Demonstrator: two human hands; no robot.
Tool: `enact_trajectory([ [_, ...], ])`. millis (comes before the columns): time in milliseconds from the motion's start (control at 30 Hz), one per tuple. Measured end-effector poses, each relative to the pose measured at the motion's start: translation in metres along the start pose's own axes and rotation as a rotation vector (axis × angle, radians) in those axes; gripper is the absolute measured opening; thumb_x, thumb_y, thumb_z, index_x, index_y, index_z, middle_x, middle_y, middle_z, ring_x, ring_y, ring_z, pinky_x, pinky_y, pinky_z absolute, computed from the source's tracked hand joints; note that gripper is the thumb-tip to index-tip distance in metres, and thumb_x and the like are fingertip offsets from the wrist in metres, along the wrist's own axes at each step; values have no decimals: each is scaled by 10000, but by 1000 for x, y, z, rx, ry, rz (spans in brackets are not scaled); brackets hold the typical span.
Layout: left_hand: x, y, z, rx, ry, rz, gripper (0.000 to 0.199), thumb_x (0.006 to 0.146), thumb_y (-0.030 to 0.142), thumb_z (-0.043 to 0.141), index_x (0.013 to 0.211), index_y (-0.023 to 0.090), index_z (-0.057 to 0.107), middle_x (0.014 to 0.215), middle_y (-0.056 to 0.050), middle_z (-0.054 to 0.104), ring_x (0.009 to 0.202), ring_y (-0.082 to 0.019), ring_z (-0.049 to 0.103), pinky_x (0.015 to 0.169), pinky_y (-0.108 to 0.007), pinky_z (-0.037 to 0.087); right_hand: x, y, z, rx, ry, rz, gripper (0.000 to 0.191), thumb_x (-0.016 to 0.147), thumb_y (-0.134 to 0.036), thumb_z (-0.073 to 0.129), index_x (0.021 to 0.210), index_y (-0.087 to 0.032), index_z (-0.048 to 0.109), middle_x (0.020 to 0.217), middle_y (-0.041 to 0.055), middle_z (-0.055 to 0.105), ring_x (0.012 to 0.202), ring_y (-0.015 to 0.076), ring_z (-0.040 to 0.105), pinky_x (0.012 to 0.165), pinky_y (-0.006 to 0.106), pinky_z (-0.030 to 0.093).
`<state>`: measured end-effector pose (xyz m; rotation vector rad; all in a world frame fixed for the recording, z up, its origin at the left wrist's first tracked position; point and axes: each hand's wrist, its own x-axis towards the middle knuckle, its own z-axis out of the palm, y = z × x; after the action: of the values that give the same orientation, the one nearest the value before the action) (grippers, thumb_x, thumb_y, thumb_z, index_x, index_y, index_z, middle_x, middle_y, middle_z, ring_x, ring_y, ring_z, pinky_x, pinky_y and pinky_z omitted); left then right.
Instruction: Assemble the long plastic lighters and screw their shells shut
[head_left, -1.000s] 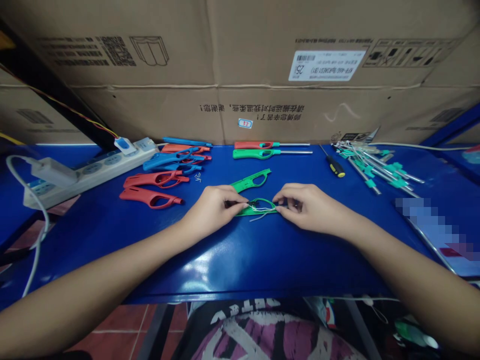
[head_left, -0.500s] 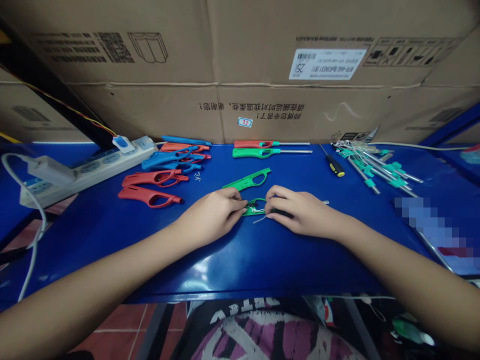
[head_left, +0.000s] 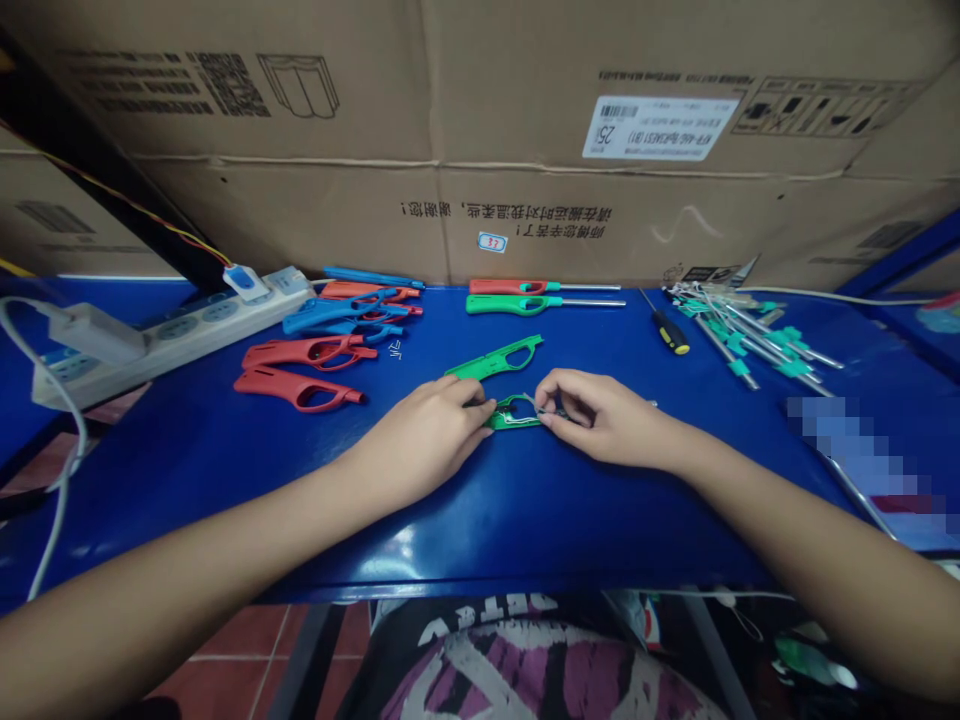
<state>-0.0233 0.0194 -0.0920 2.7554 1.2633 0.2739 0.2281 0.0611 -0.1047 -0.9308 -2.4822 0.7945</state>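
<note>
Gripping 1 green shell (head_left: 516,424): left hand (head_left: 429,430); right hand (head_left: 600,415) pinched, hold unclear; 2 metal-tipped lighters (head_left: 501,304) beyond.

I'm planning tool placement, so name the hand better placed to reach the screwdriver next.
Probably the right hand: it is nearer the screwdriver, while the left hand, farther off, pinches the nearer green shell.

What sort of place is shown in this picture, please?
Probably a small workshop or assembly bench. On the blue table there are an open green casing with white wires inside, a pile of metal rods with teal fittings, and a screwdriver.
</note>
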Motion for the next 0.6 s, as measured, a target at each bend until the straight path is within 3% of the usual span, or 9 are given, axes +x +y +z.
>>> enact_trajectory([
  [100,-1,0,6,-70,18,-1,309,984,228,566,1239,93,678,1056,-128,654,986,-253,638,902,-399,554,0,-1,2,-85,-2,-53,123,922,-186,569,1028,-209,627,916,22,630,771,132,568,674,244,400],
  [267,-1,1,14,-131,53,35,349,992,226,551,1320,142,635,1068,-110,637,991,-235,625,905,-381,554,1,2,2,-116,18,-34,86,942,-210,564,969,-202,646,886,22,643,775,136,581,673,243,399],
  [600,1,4,13,3,23,58,325,1030,263,460,1201,122,698,1009,-117,610,876,-224,600,802,-377,570,2,2,1,-111,14,-22,108,932,-200,568,961,-196,672,886,26,662,768,139,587,681,252,408],
])
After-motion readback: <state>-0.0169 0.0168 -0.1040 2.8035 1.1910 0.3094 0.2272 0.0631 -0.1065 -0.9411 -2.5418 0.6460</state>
